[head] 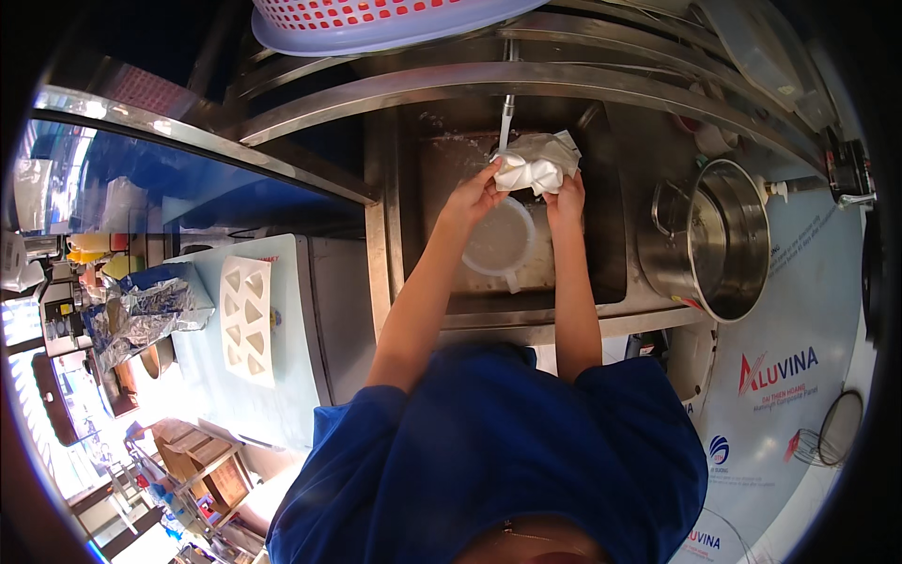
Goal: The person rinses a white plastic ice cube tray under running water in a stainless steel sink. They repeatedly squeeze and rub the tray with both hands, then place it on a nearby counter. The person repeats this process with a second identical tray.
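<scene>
Both of my hands are over a stainless steel sink (602, 282), just below the tap (508, 106). Between them is a white, flexible piece with pointed bumps (525, 171), perhaps a silicone mold, with a crumpled translucent part (546, 146) behind it. My left hand (481, 189) grips its left side, thumb on top. My right hand (566, 201) holds the lower right edge, its fingers partly hidden. Under the hands, a round, pale strainer or bowl with a short handle (530, 236) rests in the sink. My left forearm covers part of its rim.
A large steel pot (733, 240) stands right of the sink. Metal shelf rails (423, 81) cross above it, bearing a lavender basket (394, 32). Left, a white mold with triangular cavities (248, 321) lies on a chest freezer (296, 338) near crumpled foil (148, 303).
</scene>
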Demonstrator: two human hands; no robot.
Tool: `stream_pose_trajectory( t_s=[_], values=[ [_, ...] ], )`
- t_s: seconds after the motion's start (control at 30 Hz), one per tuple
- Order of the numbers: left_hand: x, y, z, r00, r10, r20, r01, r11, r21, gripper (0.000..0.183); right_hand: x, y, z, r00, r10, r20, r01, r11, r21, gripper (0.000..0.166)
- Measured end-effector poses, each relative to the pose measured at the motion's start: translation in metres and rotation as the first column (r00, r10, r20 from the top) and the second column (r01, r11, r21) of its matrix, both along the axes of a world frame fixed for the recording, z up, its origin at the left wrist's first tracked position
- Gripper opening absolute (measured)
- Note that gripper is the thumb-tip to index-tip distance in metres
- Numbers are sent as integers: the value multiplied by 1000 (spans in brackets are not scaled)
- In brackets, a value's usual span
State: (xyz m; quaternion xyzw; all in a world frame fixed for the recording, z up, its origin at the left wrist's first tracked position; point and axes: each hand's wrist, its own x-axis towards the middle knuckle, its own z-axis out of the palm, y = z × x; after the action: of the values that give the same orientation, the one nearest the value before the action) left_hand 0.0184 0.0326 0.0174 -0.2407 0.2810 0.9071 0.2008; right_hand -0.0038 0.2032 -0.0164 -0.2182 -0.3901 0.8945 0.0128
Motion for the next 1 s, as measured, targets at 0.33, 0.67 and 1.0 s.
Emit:
stream_pose_trajectory(
  t_s=[0.33,0.67,1.0],
  values=[
    [-27,24,-34,965,229,129,-233,972,18,15,25,1,-30,983,-118,143,129,989,-74,34],
    [-38,18,-67,789,412,455,-546,810,213,17,30,-5,-44,976,-205,74,214,967,-142,38],
    [-25,9,-50,946,323,39,-326,938,119,22,37,-3,-26,989,-148,22,149,986,-79,44]
  ],
)
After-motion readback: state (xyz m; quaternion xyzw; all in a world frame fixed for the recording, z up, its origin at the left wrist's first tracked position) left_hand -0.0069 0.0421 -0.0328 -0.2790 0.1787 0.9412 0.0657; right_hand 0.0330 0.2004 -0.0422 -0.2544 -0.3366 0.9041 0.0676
